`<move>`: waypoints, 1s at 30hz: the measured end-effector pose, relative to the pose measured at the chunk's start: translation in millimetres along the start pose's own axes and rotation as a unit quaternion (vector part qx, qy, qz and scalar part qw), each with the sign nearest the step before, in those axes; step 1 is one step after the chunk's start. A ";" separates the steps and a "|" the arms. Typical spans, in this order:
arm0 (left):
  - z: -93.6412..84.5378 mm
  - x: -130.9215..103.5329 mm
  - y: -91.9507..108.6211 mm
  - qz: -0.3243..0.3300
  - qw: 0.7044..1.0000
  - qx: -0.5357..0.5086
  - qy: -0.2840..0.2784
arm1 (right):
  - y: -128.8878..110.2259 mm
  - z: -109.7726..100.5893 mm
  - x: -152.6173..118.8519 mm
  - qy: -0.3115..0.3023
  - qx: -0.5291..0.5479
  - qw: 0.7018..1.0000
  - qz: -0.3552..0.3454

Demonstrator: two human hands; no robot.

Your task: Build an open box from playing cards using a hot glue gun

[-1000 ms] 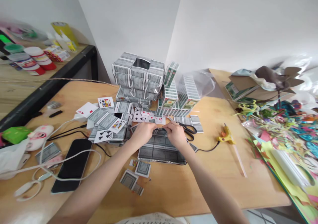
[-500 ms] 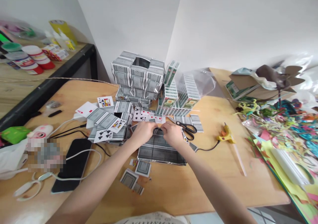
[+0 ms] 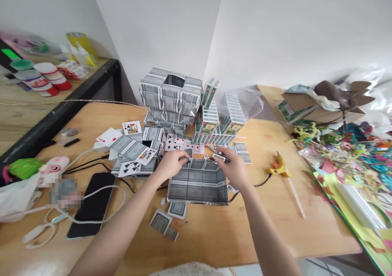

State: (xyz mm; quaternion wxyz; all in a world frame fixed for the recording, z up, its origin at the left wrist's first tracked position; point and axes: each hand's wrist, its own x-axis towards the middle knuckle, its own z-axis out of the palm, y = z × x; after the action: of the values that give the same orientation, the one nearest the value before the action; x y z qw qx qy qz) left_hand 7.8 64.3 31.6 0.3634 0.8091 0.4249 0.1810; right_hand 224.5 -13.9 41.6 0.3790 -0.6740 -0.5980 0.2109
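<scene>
A shallow open box covered in playing cards [image 3: 197, 192] lies on the table in front of me. At its far left corner my left hand [image 3: 171, 163] has its fingers pressed together by a small card; what exactly they grip is hard to make out. Beyond the box's far right corner, my right hand [image 3: 231, 163] is closed on the black-handled scissors, whose blades [image 3: 212, 148] point to the far left. A white-edged piece shows near its fingers. Face-up cards [image 3: 174, 142] lie past the box.
A tall card-covered structure [image 3: 171, 92] and stacked card packs [image 3: 231, 116] stand behind. On the right lies a yellow glue gun [image 3: 278, 168] beside colourful scraps [image 3: 352, 157]. To the left are loose cards [image 3: 128, 145], a phone [image 3: 92, 204] and cables.
My hands have moved apart, the right one going right and closing on the scissors. More of the box's inside shows. The view has shifted slightly.
</scene>
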 end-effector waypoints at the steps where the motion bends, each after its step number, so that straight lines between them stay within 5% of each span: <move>1: -1.8 -1.8 0.9 -0.008 1.000 0.001 0.003 | 7.1 -5.1 -6.6 0.034 0.060 0.997 0.042; 4: -6.5 -5.0 6.1 -0.028 0.999 -0.020 0.015 | 27.0 -12.2 -30.7 0.072 0.258 0.949 0.168; 7: -9.9 -5.6 11.7 -0.054 0.994 -0.096 0.016 | 35.0 -11.4 -54.4 0.033 0.361 0.903 0.230; 14: -11.9 -12.1 19.8 -0.094 0.957 -0.273 0.006 | 10.6 -6.9 -82.1 0.016 0.415 0.890 0.187; 20: -17.0 -20.5 31.5 -0.094 0.940 -0.327 0.000 | -11.3 -3.4 -91.1 0.046 0.441 0.877 0.186; 26: -18.8 -33.8 45.5 -0.013 0.982 -0.141 0.125 | -10.5 3.2 -94.2 0.050 0.486 0.847 0.209; 30: -20.6 -45.7 54.7 0.148 0.948 0.029 0.280 | 0.5 -5.6 -94.5 0.072 0.497 0.847 0.175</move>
State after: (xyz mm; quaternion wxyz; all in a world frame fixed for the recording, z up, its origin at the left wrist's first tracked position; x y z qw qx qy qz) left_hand -0.4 15.3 86.7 0.1752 0.7897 0.3899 0.4401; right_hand 210.5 -106.6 28.8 0.6620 -0.5023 -0.2561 0.4938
